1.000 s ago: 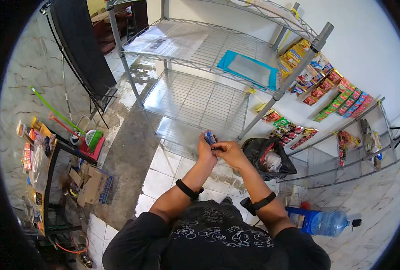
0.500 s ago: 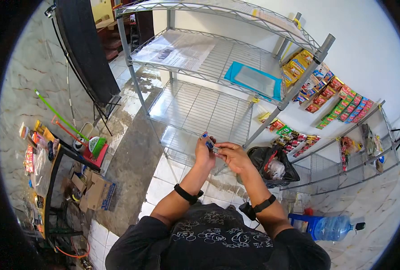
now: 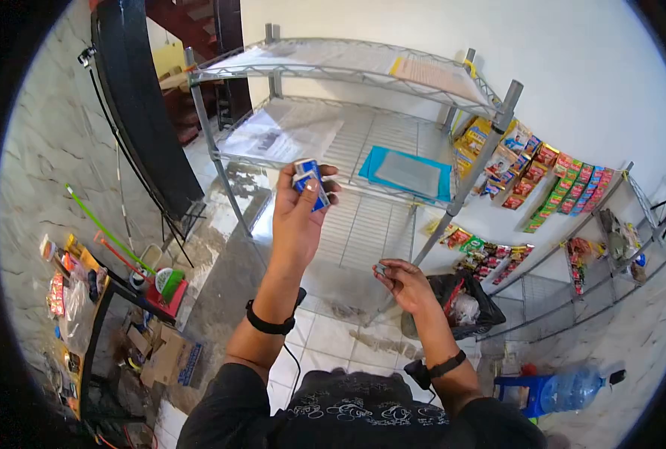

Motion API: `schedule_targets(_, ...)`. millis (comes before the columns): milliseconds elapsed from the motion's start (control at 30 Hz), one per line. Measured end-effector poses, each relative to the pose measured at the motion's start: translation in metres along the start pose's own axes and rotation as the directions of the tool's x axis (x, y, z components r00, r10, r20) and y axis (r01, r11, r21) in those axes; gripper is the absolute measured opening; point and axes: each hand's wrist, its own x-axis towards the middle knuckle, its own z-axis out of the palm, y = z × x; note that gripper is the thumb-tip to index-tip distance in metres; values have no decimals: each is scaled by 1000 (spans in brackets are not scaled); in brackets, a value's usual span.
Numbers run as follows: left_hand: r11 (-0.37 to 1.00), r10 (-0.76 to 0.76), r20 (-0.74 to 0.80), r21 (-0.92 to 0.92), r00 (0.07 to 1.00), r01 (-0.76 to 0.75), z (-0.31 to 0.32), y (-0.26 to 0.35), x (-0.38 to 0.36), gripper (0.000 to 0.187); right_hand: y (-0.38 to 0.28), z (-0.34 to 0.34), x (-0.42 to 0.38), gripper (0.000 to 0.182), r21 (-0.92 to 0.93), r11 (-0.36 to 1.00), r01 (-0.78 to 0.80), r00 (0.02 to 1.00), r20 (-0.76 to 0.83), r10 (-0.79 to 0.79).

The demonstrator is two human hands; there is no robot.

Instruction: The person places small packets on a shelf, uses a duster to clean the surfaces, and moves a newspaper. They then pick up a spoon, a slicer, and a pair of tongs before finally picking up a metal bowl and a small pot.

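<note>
My left hand (image 3: pixel 295 224) is raised in front of the wire shelf rack (image 3: pixel 460 196), its fingers wrapped round a small blue-and-white box (image 3: pixel 305 170). The thumb lies across the face of the box, and the print is too small to read. Lower and to the right, my right hand (image 3: pixel 409 288) pinches a tiny greyish piece (image 3: pixel 380 268) between thumb and fingertips. Its exact kind cannot be made out. The two hands are apart.
Paper sheets (image 3: pixel 284 129) and a turquoise folder-like item (image 3: pixel 408 173) lie on the rack's middle shelf. Snack sachets (image 3: pixel 554 196) hang at the right. A black bag (image 3: pixel 486 303), a water jug (image 3: pixel 569 391), a cardboard box (image 3: pixel 169 358) and a cluttered table (image 3: pixel 97 314) stand around.
My hands were together holding the small box low before the rack. Now they are apart: the left has risen up and left with the box, the right has moved slightly right with the tiny piece.
</note>
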Motion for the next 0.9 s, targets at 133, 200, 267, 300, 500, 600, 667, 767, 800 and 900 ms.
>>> schedule_targets(133,937,-128,139,342,982,74,11,-1,10,30,-10,9,-5,20,67,994,86,991,93,-92)
schedule_targets(200,921,-136,194,387,971,51,20,-1,16,30,-20,11,-10,18,55,991,124,985,118,-130)
schedule_targets(267,890,-110,258,455,960,-21,35,10,29,31,-29,11,-13,18,39,989,141,984,102,-144)
schedule_targets(300,855,-97,317,512,943,-84,44,18,37,33,-32,12,-14,18,20,988,154,985,74,-155)
schedule_targets(500,625,-60,537,678,842,-388,129,55,122,34,-31,1,-13,18,26,987,157,986,58,-159)
schedule_targets(600,409,-130,630,738,766,-537,161,45,179,34,-36,4,-21,17,14,989,147,989,15,-147)
schedule_targets(667,382,-286,626,769,726,-513,178,36,200,37,-39,-5,-22,16,13,989,150,989,16,-150)
schedule_targets(767,205,-476,583,801,658,-562,198,5,221,37,-64,-1,-29,16,0,980,198,979,46,-198)
schedule_targets(800,75,-558,555,774,616,-629,204,-3,221,37,-73,-3,-28,15,-7,972,236,968,85,-234)
schedule_targets(900,174,-639,469,860,610,-480,214,-18,220,36,-100,-1,-32,16,16,954,298,947,117,-298)
